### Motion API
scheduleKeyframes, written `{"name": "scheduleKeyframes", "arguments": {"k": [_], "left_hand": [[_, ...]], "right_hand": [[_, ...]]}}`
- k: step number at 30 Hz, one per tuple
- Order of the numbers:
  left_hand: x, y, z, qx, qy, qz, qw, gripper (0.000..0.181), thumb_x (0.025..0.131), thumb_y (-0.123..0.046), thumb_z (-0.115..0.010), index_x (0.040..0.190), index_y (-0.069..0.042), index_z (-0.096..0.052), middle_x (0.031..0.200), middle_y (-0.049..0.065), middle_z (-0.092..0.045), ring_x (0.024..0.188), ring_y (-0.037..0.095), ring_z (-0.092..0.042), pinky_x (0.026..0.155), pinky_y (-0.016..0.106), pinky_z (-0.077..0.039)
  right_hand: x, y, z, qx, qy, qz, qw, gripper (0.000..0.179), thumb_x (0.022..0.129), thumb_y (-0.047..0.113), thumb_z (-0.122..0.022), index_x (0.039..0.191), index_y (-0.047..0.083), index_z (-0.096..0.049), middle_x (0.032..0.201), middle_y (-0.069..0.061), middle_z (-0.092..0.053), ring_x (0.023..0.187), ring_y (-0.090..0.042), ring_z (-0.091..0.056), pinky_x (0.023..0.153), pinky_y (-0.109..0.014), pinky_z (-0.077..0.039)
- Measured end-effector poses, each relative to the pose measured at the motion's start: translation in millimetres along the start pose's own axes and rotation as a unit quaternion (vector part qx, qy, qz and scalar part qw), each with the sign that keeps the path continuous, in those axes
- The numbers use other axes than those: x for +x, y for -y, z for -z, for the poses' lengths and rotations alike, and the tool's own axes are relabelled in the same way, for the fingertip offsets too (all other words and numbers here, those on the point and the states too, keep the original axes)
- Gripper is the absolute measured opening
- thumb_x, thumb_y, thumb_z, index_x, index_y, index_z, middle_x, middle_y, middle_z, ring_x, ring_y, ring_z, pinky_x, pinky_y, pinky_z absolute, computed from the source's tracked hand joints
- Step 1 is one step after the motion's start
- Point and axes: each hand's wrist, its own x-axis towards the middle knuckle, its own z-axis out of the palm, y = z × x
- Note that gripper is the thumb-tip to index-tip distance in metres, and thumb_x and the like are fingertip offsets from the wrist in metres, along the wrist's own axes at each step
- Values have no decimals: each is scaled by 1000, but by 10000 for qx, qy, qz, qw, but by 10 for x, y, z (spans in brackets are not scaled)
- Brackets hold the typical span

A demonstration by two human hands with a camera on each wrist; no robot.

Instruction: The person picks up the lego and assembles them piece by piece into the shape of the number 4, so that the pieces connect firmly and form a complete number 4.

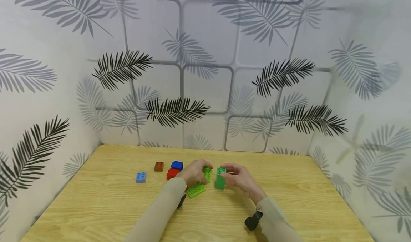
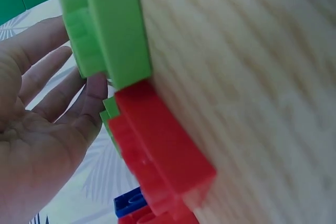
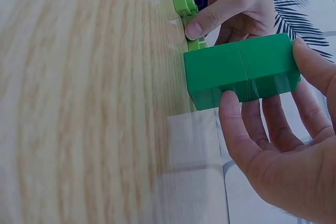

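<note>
My left hand point(image 1: 193, 173) is over a lime green brick point(image 1: 208, 174), with thumb and fingertips at its ends in a pinch. A second lime brick point(image 1: 196, 190) lies nearer, just below that hand; in the left wrist view a red brick point(image 2: 163, 140) sits against its end. With my right hand point(image 1: 241, 180) I grip an upright stack of two dark green bricks point(image 3: 241, 69). The right wrist view shows the thumb at the stack's top and a finger on its side. The stack stands right of the far lime brick.
To the left on the wooden table point(image 1: 106, 199) are a light blue brick point(image 1: 141, 177), a brown brick point(image 1: 158, 166), a dark blue brick point(image 1: 177, 165) and a red one point(image 1: 172, 173) beside it. Leaf-patterned walls point(image 1: 205, 88) enclose the back and sides.
</note>
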Motion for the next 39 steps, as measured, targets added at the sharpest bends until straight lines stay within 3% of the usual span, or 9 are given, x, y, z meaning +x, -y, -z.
{"name": "scheduleKeyframes", "arguments": {"k": [9, 15, 19, 23, 27, 31, 39], "left_hand": [[17, 61, 64, 70, 32, -278, 9996, 63, 73, -7, -86, 131, -15, -63, 131, 3, -59, 116, 22, -54, 101, 45, -46], [13, 127, 103, -102, 193, -470, 9987, 65, 72, -10, -87, 132, -15, -62, 133, 2, -60, 126, 31, -54, 102, 48, -47], [-9, 143, 121, -178, 245, -486, 9984, 64, 72, -15, -88, 131, -19, -63, 136, 3, -57, 122, 31, -54, 98, 48, -48], [-36, 125, 135, -49, 118, -571, 9983, 60, 72, -20, -86, 128, -23, -65, 142, 3, -49, 118, 27, -52, 97, 50, -46], [-61, 103, 141, 27, -92, -748, 9972, 52, 77, -25, -81, 126, -19, -66, 145, 2, -47, 124, 28, -49, 101, 51, -44], [-75, 88, 133, -218, -310, -887, 9953, 44, 83, -31, -77, 122, -15, -66, 140, 2, -52, 124, 26, -50, 101, 50, -44], [-137, 70, 120, -957, -569, -963, 9891, 24, 85, -42, -75, 104, -29, -70, 121, -6, -62, 109, 18, -57, 92, 44, -49]], "right_hand": [[18, -10, -5, 4, 13, -19, 10000, 53, 91, 25, -71, 137, 4, -54, 134, -17, -56, 106, -19, -64, 92, -45, -54], [15, -18, -22, 36, -7, -38, 10000, 54, 91, 25, -72, 137, 3, -54, 132, -16, -57, 104, -19, -64, 91, -43, -55], [-1, -14, -28, 43, 32, -18, 10000, 54, 91, 25, -72, 137, 3, -54, 133, -17, -56, 105, -20, -64, 91, -43, -55], [-13, -3, -13, -57, 90, 78, 9999, 54, 91, 27, -71, 137, 4, -54, 134, -18, -55, 109, -22, -62, 92, -45, -54], [-19, 5, 1, -127, 129, 139, 9997, 54, 92, 27, -69, 139, 4, -53, 135, -18, -55, 111, -21, -61, 94, -46, -53], [-27, 6, -4, -93, 117, 87, 9998, 53, 93, 25, -69, 139, 5, -53, 134, -17, -56, 110, -20, -62, 95, -47, -52], [-12, 0, -16, -143, 131, 102, 9998, 56, 93, 28, -69, 141, 5, -51, 135, -16, -56, 111, -20, -62, 94, -45, -53]]}}
